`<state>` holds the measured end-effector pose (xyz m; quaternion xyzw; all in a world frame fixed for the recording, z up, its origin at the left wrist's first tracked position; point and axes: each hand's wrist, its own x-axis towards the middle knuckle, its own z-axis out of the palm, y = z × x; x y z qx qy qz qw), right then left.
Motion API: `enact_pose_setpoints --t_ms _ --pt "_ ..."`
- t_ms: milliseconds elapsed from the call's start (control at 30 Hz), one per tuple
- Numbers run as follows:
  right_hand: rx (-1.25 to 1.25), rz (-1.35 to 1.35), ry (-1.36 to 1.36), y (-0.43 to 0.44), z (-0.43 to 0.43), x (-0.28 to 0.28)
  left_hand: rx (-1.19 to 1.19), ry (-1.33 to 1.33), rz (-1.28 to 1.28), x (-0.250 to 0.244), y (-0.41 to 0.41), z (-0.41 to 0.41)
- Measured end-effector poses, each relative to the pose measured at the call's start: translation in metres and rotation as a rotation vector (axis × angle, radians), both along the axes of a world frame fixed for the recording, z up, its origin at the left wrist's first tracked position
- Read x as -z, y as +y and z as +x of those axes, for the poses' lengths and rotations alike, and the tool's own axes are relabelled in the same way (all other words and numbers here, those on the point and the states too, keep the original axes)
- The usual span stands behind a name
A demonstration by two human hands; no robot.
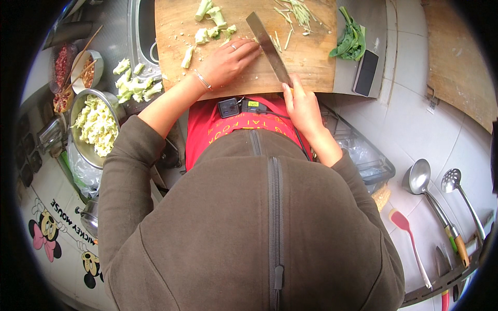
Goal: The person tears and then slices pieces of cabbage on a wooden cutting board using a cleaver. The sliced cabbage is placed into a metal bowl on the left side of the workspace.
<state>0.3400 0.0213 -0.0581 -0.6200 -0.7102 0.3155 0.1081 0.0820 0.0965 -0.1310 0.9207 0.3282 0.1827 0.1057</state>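
Observation:
My right hand (303, 105) grips the handle of a cleaver (268, 48), whose long steel blade slants up and left over the wooden cutting board (249, 83). My left hand (229, 62) lies palm down on the board, its fingertips close to the blade's left side. A pale bit shows at those fingertips; whatever lies under the fingers is hidden. Beyond the left hand are several pale green stem chunks (216, 17), and one stem piece (187, 57) sits nearer its wrist. To the blade's right, thin stem strips (297, 13) form a loose pile, with a few strays beside the steel.
Right of the board lie a green leaf (350, 37) and a phone (366, 73). On the left are stem pieces (136, 85), a metal bowl of pale chopped vegetable (97, 126) and a small bowl with chopsticks (88, 72). A ladle (420, 177) hangs on the right.

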Motion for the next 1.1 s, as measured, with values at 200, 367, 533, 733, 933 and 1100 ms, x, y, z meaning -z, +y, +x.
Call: enact_pose_setpoints --t_ms 200,367,533,733,933,1100 --pt "-0.013 -0.037 0.050 0.002 0.003 -0.001 0.006 -0.029 0.006 0.002 0.001 -0.001" --pt "-0.024 -0.045 0.037 0.004 0.004 -0.004 0.016 -0.016 0.033 0.003 0.001 -0.003" --pt "-0.019 -0.111 -0.090 0.007 -0.007 -0.014 0.014 -0.019 0.031 0.006 0.002 -0.003" --pt "0.048 -0.051 -0.057 0.014 -0.024 0.003 0.015 -0.025 0.000 0.004 0.001 -0.002" --pt "0.060 -0.009 0.149 0.010 0.000 0.006 -0.077 -0.142 -0.032 -0.009 -0.005 -0.006" --pt "0.010 0.009 0.061 0.005 -0.001 -0.001 -0.213 -0.166 0.032 -0.007 -0.008 -0.004"
